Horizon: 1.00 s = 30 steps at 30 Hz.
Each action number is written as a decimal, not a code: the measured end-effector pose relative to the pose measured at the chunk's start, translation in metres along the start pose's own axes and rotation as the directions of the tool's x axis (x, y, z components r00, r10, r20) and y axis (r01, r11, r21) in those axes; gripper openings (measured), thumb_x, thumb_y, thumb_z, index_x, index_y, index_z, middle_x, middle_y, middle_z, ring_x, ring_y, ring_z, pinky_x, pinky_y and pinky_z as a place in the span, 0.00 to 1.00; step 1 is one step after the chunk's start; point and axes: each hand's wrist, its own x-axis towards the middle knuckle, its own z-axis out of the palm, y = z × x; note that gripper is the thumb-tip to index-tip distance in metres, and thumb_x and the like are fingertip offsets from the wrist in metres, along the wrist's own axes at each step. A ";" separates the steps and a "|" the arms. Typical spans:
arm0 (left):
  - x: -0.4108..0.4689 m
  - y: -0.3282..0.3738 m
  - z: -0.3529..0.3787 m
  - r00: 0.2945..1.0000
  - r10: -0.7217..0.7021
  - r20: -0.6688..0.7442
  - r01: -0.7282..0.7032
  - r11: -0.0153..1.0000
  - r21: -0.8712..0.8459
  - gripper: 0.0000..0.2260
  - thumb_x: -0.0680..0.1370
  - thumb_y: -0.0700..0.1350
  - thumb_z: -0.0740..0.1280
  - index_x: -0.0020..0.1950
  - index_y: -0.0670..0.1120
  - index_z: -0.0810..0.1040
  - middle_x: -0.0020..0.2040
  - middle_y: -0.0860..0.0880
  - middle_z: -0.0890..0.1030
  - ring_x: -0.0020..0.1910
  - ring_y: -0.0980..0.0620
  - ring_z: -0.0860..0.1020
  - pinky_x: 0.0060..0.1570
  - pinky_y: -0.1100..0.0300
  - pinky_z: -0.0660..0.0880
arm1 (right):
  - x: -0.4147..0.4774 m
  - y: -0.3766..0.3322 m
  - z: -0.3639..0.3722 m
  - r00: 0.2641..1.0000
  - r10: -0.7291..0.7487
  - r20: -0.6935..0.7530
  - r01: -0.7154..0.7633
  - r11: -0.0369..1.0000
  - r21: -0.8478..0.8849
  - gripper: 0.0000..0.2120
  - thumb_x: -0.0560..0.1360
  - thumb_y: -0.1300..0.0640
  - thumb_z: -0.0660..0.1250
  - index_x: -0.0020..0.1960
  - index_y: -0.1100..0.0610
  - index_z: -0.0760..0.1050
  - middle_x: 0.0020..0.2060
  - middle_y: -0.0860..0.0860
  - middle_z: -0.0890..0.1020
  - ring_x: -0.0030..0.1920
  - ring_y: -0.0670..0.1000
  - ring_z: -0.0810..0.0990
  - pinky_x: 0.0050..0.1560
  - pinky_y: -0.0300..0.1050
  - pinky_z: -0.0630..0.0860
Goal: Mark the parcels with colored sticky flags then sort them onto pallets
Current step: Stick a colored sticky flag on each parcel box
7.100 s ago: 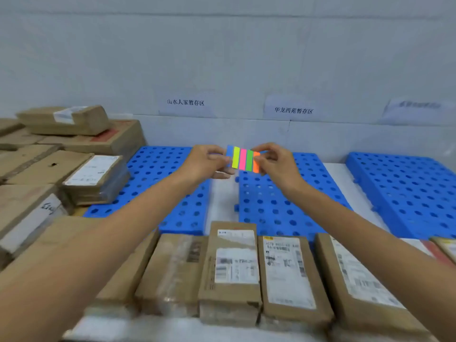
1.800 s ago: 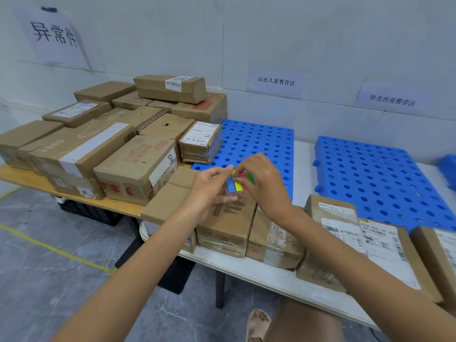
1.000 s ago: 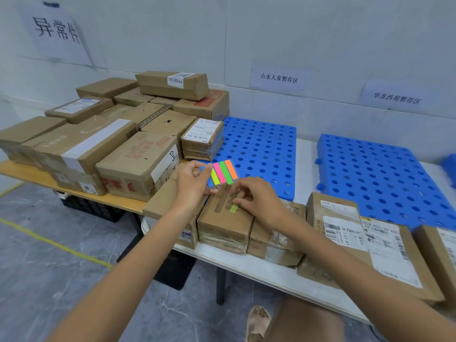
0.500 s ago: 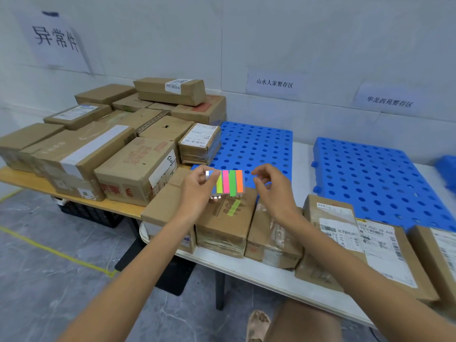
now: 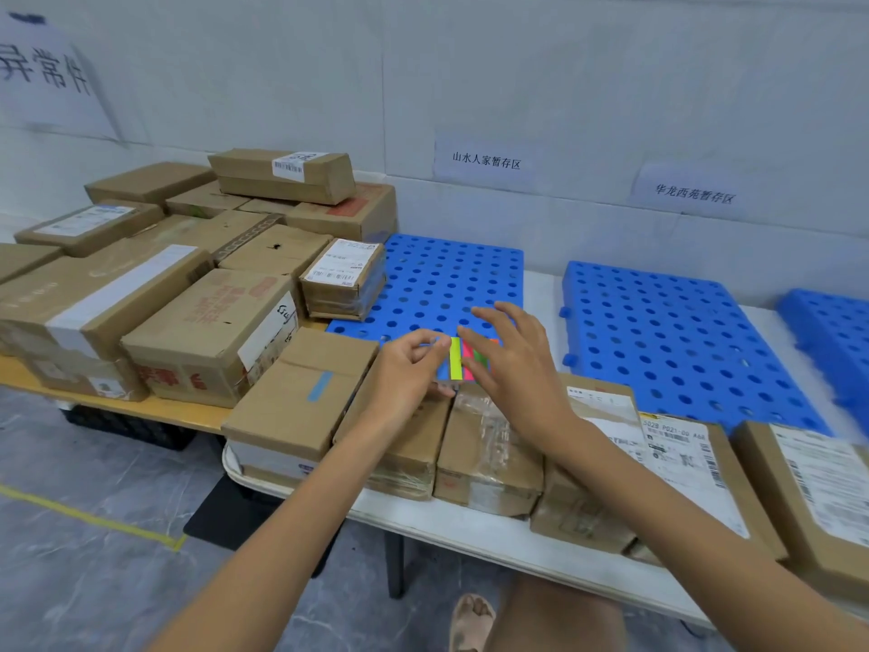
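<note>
Right hand (image 5: pixel 517 369) has moved in over the sticky flags (image 5: pixel 455 364).

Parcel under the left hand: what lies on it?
Only bare cardboard shows at the front of the parcel. The left hand and flag pad cover the rest; any flag there is hidden.

Parcels (image 5: pixel 489 444) line the front of the table (image 5: pixel 451 516), pallets (image 5: pixel 658 331) behind, stacked boxes (image 5: pixel 188 284) left.
</note>
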 end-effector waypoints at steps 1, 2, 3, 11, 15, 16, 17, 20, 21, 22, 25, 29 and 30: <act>0.000 0.000 0.000 1.000 0.001 -0.002 -0.001 1.000 0.003 0.10 0.79 0.43 0.64 0.51 0.37 0.77 0.29 0.50 0.82 0.25 0.53 0.79 0.28 0.61 0.77 | -0.001 0.001 0.000 1.000 0.000 -0.005 0.000 1.000 0.014 0.13 0.72 0.54 0.66 0.55 0.55 0.80 0.57 0.55 0.79 0.62 0.57 0.67 0.59 0.56 0.70; 0.000 -0.001 0.000 1.000 -0.001 -0.002 0.001 1.000 0.006 0.10 0.79 0.43 0.64 0.51 0.36 0.77 0.29 0.51 0.82 0.25 0.53 0.79 0.28 0.61 0.77 | -0.001 0.002 0.001 1.000 0.006 -0.010 -0.006 0.999 0.032 0.13 0.73 0.55 0.66 0.55 0.55 0.80 0.57 0.55 0.79 0.63 0.56 0.66 0.60 0.56 0.70; -0.001 -0.001 0.000 1.000 -0.002 0.000 0.002 1.000 0.007 0.10 0.79 0.43 0.64 0.52 0.36 0.77 0.30 0.50 0.82 0.25 0.53 0.79 0.28 0.61 0.77 | -0.002 0.002 0.001 1.000 0.009 -0.017 -0.008 0.999 0.048 0.12 0.73 0.55 0.66 0.55 0.55 0.80 0.57 0.55 0.79 0.63 0.56 0.66 0.60 0.55 0.69; -0.004 0.000 0.000 1.000 -0.007 0.007 0.007 1.000 0.026 0.08 0.79 0.45 0.64 0.49 0.41 0.78 0.33 0.49 0.83 0.27 0.51 0.81 0.35 0.61 0.79 | 0.003 -0.002 -0.008 0.998 0.030 -0.055 -0.021 0.987 0.157 0.03 0.71 0.58 0.68 0.44 0.56 0.79 0.42 0.53 0.78 0.48 0.54 0.74 0.47 0.49 0.72; -0.003 -0.001 0.001 0.999 -0.036 0.012 0.036 0.999 0.018 0.08 0.79 0.45 0.64 0.50 0.40 0.78 0.34 0.50 0.84 0.30 0.51 0.82 0.32 0.63 0.79 | 0.008 0.000 -0.007 0.999 0.029 0.022 -0.033 0.973 0.230 0.03 0.68 0.61 0.72 0.39 0.57 0.78 0.35 0.51 0.77 0.42 0.54 0.74 0.42 0.49 0.71; -0.003 0.000 0.001 0.999 -0.041 0.013 0.041 0.999 0.015 0.08 0.79 0.44 0.64 0.50 0.40 0.78 0.34 0.50 0.84 0.30 0.51 0.82 0.32 0.63 0.79 | 0.008 0.000 -0.007 0.999 0.026 0.041 -0.035 0.967 0.251 0.04 0.68 0.62 0.72 0.39 0.57 0.78 0.35 0.51 0.77 0.41 0.54 0.73 0.42 0.49 0.71; -0.003 0.000 0.001 0.999 -0.046 0.014 0.045 0.999 0.011 0.08 0.79 0.44 0.64 0.50 0.40 0.78 0.34 0.50 0.84 0.30 0.51 0.82 0.32 0.64 0.79 | 0.009 0.000 -0.008 0.998 0.025 0.055 -0.039 0.962 0.271 0.04 0.68 0.62 0.72 0.40 0.58 0.78 0.35 0.52 0.77 0.41 0.54 0.73 0.43 0.48 0.70; -0.003 0.001 0.001 0.998 -0.052 0.027 0.052 0.999 0.001 0.09 0.79 0.44 0.64 0.51 0.38 0.78 0.34 0.48 0.84 0.31 0.51 0.82 0.31 0.64 0.79 | 0.010 0.003 -0.007 0.991 0.085 0.101 -0.115 0.934 0.338 0.05 0.70 0.61 0.71 0.45 0.58 0.77 0.38 0.50 0.78 0.44 0.50 0.71 0.45 0.45 0.71; -0.003 0.001 0.000 0.998 -0.054 0.031 0.054 0.999 -0.001 0.09 0.79 0.44 0.64 0.51 0.38 0.78 0.35 0.48 0.84 0.31 0.51 0.82 0.31 0.63 0.79 | 0.009 0.003 -0.006 0.988 0.108 0.107 -0.140 0.923 0.358 0.07 0.70 0.60 0.71 0.47 0.57 0.77 0.40 0.49 0.78 0.45 0.49 0.71 0.47 0.44 0.70; -0.003 0.002 0.000 0.998 -0.058 0.030 0.058 0.998 -0.003 0.09 0.79 0.44 0.64 0.50 0.39 0.78 0.34 0.49 0.84 0.30 0.51 0.82 0.31 0.63 0.79 | 0.008 0.005 -0.006 0.985 0.132 0.107 -0.163 0.912 0.377 0.09 0.70 0.59 0.72 0.49 0.56 0.76 0.43 0.49 0.78 0.47 0.48 0.71 0.49 0.42 0.70; -0.002 0.001 0.000 0.997 -0.070 0.007 0.071 0.997 -0.016 0.07 0.79 0.45 0.64 0.50 0.41 0.77 0.33 0.49 0.84 0.27 0.51 0.81 0.32 0.62 0.79 | 0.005 0.007 -0.009 0.959 0.242 0.145 -0.282 0.837 0.469 0.15 0.70 0.55 0.72 0.56 0.54 0.75 0.52 0.49 0.76 0.54 0.47 0.72 0.55 0.38 0.69; -0.001 -0.001 -0.001 0.998 -0.068 -0.017 0.067 0.997 -0.028 0.05 0.79 0.45 0.64 0.47 0.45 0.78 0.33 0.49 0.84 0.25 0.51 0.80 0.33 0.60 0.79 | 0.000 0.012 -0.020 0.906 0.239 0.348 -0.407 0.713 0.571 0.26 0.68 0.48 0.73 0.64 0.49 0.70 0.59 0.46 0.72 0.56 0.43 0.71 0.54 0.30 0.67; -0.001 -0.001 -0.001 0.998 -0.064 -0.020 0.063 0.998 -0.026 0.05 0.79 0.45 0.64 0.47 0.46 0.77 0.33 0.49 0.84 0.25 0.52 0.79 0.33 0.60 0.79 | -0.002 0.014 -0.021 0.902 0.193 0.387 -0.397 0.725 0.563 0.30 0.67 0.45 0.73 0.66 0.48 0.67 0.61 0.46 0.70 0.58 0.42 0.70 0.57 0.31 0.67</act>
